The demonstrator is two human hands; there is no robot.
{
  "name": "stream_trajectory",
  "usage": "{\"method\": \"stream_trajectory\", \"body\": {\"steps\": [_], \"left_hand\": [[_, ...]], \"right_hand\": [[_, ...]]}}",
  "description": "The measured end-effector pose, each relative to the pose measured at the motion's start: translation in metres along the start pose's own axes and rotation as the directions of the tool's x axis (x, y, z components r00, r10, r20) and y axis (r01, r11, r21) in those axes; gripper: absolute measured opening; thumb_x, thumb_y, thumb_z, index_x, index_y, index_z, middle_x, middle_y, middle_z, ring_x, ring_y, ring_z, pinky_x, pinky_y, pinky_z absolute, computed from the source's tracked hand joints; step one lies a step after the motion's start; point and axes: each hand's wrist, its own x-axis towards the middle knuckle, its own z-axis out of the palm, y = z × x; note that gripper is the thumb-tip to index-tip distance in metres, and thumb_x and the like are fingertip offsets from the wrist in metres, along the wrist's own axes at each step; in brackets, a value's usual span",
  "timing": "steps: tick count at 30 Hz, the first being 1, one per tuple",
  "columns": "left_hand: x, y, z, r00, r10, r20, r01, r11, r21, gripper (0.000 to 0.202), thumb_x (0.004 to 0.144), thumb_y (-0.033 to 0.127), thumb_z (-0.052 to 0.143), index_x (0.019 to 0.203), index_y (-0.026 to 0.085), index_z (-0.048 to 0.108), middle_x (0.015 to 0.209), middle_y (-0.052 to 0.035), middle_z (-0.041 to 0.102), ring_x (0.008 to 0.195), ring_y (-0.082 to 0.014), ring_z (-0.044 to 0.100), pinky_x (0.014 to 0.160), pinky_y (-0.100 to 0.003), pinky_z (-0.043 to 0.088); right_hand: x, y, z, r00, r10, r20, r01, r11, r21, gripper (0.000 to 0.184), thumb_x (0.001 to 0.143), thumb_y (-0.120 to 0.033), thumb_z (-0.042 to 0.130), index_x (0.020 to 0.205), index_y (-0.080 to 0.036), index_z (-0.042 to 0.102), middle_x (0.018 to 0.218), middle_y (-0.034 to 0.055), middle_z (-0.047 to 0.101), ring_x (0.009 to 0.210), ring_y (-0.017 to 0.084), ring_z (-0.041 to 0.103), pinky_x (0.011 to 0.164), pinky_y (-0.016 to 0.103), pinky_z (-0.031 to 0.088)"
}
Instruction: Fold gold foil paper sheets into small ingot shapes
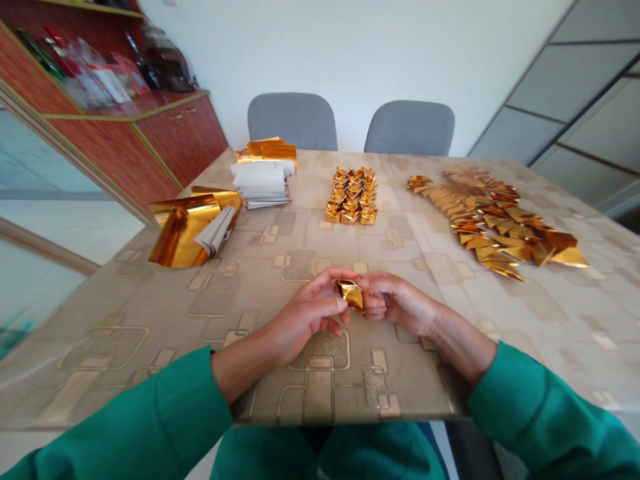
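You can read nothing in this view. The plastic packets [85, 83] and red box [131, 75] on the cabinet shelf [125, 110] carry printing too small and blurred to make out; the folded gold foil [351, 295] you hold shows no legible marks.

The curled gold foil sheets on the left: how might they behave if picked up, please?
The foil sheets look light and floppy, given how they curl. Their glossy face may slip, and they would probably crease easily, judging by the folded pieces.
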Motion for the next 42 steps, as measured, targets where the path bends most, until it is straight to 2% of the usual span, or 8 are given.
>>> {"method": "stream_trajectory", "body": {"steps": [5,8,13,18,23,28,33,42], "left_hand": [[0.004,0.005,-0.003,0.963,0.267,0.022,-0.259,0.907,0.333,0.033,0.074,0.02,0.076,0.106,0.021,0.072,0.106,-0.0065,0.068,0.09,-0.0171,0.061,0.075,-0.025,0.048],[0.01,0.003,-0.006,0.94,0.338,-0.05,-0.284,0.854,0.436,0.03,0.074,0.023,0.076,0.103,0.019,0.072,0.097,-0.0058,0.07,0.078,-0.0145,0.059,0.07,-0.024,0.047],[0.019,-0.001,-0.012,0.882,0.41,-0.232,-0.263,0.838,0.478,0.032,0.071,0.029,0.079,0.099,0.017,0.07,0.078,-0.0013,0.067,0.061,-0.0117,0.054,0.058,-0.022,0.042],[0.022,-0.003,-0.013,0.866,0.444,-0.228,-0.27,0.801,0.535,0.029,0.069,0.029,0.079,0.094,0.017,0.071,0.074,-0.0007,0.066,0.06,-0.0121,0.054,0.056,-0.022,0.042],[0.023,-0.008,-0.018,0.883,0.425,-0.199,-0.276,0.813,0.513,0.043,0.07,0.029,0.078,0.11,0.017,0.067,0.088,-0.0026,0.067,0.064,-0.012,0.056,0.057,-0.021,0.044],[0.02,-0.006,-0.021,0.888,0.423,-0.182,-0.262,0.789,0.555,0.039,0.072,0.02,0.072,0.111,0.017,0.068,0.107,-0.0072,0.068,0.069,-0.0119,0.058,0.061,-0.022,0.047],[0.015,0.002,-0.025,0.875,0.435,-0.213,-0.255,0.787,0.562,0.029,0.072,0.017,0.068,0.102,0.016,0.069,0.102,-0.0053,0.069,0.067,-0.0117,0.058,0.06,-0.023,0.046],[0.019,0.002,-0.036,0.882,0.429,-0.197,-0.215,0.737,0.641,0.036,0.077,0.022,0.059,0.112,0.016,0.065,0.071,0.0015,0.06,0.063,-0.0127,0.056,0.059,-0.024,0.045]], "right_hand": [[-0.002,-0.005,-0.006,0.999,0.034,0.004,-0.033,0.999,-0.037,0.025,0.076,-0.037,0.066,0.068,-0.019,0.049,0.05,-0.0093,0.029,0.047,0.008,0.018,0.048,0.025,0.017],[-0.002,-0.006,-0.005,0.985,-0.136,-0.106,0.108,0.966,-0.236,0.028,0.08,-0.044,0.062,0.071,-0.018,0.055,0.052,-0.0063,0.038,0.049,0.01,0.029,0.05,0.026,0.023],[0.0,-0.004,0.0,0.809,-0.565,-0.16,0.313,0.645,-0.697,0.026,0.08,-0.043,0.07,0.094,-0.021,0.064,0.074,-0.0013,0.056,0.065,0.013,0.046,0.06,0.027,0.034],[0.003,0.003,0.003,0.692,-0.721,-0.01,0.337,0.335,-0.88,0.016,0.078,-0.031,0.075,0.091,-0.024,0.068,0.081,0.0015,0.064,0.07,0.016,0.052,0.064,0.028,0.036],[0.004,-0.006,-0.011,0.699,-0.713,0.046,0.303,0.238,-0.923,0.005,0.084,-0.028,0.069,0.085,-0.023,0.07,0.078,0.0031,0.066,0.066,0.016,0.053,0.064,0.029,0.037],[0.011,-0.032,-0.052,0.697,-0.713,0.067,0.211,0.115,-0.971,0.01,0.086,-0.029,0.065,0.089,-0.021,0.07,0.083,0.0055,0.067,0.069,0.017,0.055,0.068,0.03,0.039],[0.027,-0.055,-0.09,0.742,-0.657,0.137,0.021,-0.182,-0.983,0.016,0.092,-0.027,0.057,0.098,-0.021,0.07,0.092,0.0089,0.068,0.081,0.021,0.058,0.078,0.034,0.042],[0.053,-0.071,-0.113,0.717,-0.672,0.184,-0.122,-0.382,-0.916,0.017,0.093,-0.029,0.056,0.1,-0.023,0.07,0.11,0.01,0.065,0.1,0.026,0.056,0.085,0.038,0.044]]}}
